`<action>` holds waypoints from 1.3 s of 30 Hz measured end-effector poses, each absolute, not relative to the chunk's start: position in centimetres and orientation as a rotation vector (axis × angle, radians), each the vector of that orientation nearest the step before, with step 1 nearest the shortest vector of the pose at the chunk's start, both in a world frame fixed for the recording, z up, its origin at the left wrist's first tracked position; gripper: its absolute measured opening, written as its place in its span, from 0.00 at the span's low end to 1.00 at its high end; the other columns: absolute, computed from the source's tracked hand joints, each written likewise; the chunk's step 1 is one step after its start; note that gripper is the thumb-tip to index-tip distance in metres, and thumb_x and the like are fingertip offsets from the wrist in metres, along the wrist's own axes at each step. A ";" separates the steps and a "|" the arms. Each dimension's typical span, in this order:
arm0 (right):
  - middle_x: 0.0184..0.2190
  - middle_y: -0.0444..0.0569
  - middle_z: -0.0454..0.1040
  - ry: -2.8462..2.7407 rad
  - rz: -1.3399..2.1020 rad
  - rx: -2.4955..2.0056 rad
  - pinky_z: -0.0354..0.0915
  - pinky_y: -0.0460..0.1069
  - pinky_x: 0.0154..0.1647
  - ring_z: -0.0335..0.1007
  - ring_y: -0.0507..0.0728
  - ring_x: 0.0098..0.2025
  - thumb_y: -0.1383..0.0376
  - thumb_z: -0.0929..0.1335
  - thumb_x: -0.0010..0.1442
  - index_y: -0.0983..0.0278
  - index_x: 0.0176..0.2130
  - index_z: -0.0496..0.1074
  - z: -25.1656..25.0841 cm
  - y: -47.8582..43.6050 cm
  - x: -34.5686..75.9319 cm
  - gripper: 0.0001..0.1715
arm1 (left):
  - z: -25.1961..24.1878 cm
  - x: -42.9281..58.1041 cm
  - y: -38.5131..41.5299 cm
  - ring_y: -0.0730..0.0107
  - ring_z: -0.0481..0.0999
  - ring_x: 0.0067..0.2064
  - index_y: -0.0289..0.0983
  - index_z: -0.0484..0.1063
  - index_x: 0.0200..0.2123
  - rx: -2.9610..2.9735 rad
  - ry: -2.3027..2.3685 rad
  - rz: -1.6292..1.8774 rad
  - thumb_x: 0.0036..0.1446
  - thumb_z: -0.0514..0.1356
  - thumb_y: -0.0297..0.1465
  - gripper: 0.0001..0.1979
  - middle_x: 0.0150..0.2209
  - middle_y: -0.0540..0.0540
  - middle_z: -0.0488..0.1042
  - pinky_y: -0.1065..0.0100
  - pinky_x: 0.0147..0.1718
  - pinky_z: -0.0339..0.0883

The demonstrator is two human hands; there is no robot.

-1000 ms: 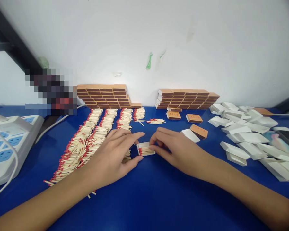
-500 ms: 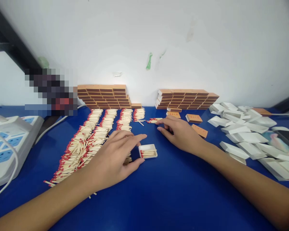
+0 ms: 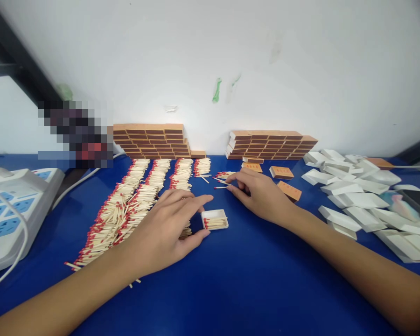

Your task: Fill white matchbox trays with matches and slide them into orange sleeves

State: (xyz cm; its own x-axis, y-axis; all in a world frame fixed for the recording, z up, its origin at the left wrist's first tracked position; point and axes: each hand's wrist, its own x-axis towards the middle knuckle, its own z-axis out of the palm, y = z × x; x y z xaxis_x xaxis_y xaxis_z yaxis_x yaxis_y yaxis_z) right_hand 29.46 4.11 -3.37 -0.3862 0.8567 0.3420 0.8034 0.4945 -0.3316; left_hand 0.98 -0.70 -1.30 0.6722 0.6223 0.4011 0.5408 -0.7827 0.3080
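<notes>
A white matchbox tray point(image 3: 215, 213) lies on the blue table with red-tipped matches point(image 3: 214, 223) along its near side. My left hand point(image 3: 168, 228) reaches in from the left, thumb at the tray's near corner and a finger at its far corner, steadying it while the index finger stretches above. Beyond the tray, my right hand point(image 3: 255, 191) pinches a single match point(image 3: 222, 187) between thumb and index finger, its red head pointing left. Just behind those fingertips lies a small bunch of matches point(image 3: 226, 175).
Long rows of matches point(image 3: 107, 228) spread left of centre. Stacked matchboxes point(image 3: 149, 140) line the wall, with another stack point(image 3: 271, 143) further right. Loose orange matchbox covers point(image 3: 282, 172) lie behind my right hand. White trays point(image 3: 355, 186) pile up at right; a power strip point(image 3: 17, 210) sits left.
One match has come apart from the small bunch and is now between my right thumb and index finger, slightly nearer me. My left hand and the tray have stayed in place.
</notes>
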 end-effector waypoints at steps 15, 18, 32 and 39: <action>0.33 0.49 0.74 -2.286 0.192 -1.459 0.59 0.51 0.33 0.69 0.57 0.33 0.63 0.64 0.72 0.61 0.39 0.69 -3.6 4.4 30.0 0.08 | -1.4 1.1 -0.6 0.53 0.74 0.58 0.42 0.64 0.68 2.704 0.961 0.731 0.68 0.65 0.34 0.28 0.51 0.41 0.78 0.48 0.60 0.68; 0.36 0.49 0.75 -2.288 0.221 -1.415 0.59 0.51 0.34 0.69 0.57 0.34 0.62 0.63 0.73 0.61 0.40 0.69 -3.6 4.5 30.0 0.08 | -1.4 1.0 -0.6 0.53 0.74 0.59 0.41 0.64 0.68 2.704 0.957 0.733 0.67 0.66 0.33 0.28 0.50 0.41 0.78 0.49 0.61 0.68; 0.35 0.48 0.72 -2.301 0.328 -1.335 0.60 0.50 0.35 0.66 0.56 0.33 0.63 0.65 0.73 0.61 0.39 0.70 -2.8 4.2 29.1 0.08 | -1.5 1.0 -0.6 0.54 0.74 0.59 0.41 0.63 0.68 2.716 0.959 0.738 0.67 0.66 0.34 0.29 0.52 0.42 0.79 0.50 0.61 0.67; 0.34 0.47 0.74 -2.309 0.443 -1.269 0.61 0.50 0.34 0.67 0.55 0.34 0.61 0.66 0.74 0.61 0.40 0.72 -0.5 1.1 27.9 0.08 | -1.6 0.9 -0.4 0.54 0.73 0.60 0.42 0.63 0.68 2.715 1.071 0.749 0.67 0.67 0.33 0.30 0.52 0.45 0.81 0.51 0.61 0.65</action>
State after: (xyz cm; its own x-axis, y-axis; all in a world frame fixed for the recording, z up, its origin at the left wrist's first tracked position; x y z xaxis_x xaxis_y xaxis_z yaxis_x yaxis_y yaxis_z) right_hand 27.87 1.11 -0.46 -0.4647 0.8515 0.2428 0.7014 0.5213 -0.4861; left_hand 0.85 -0.37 -1.61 0.6251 0.6698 0.4007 0.6062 -0.7400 0.2915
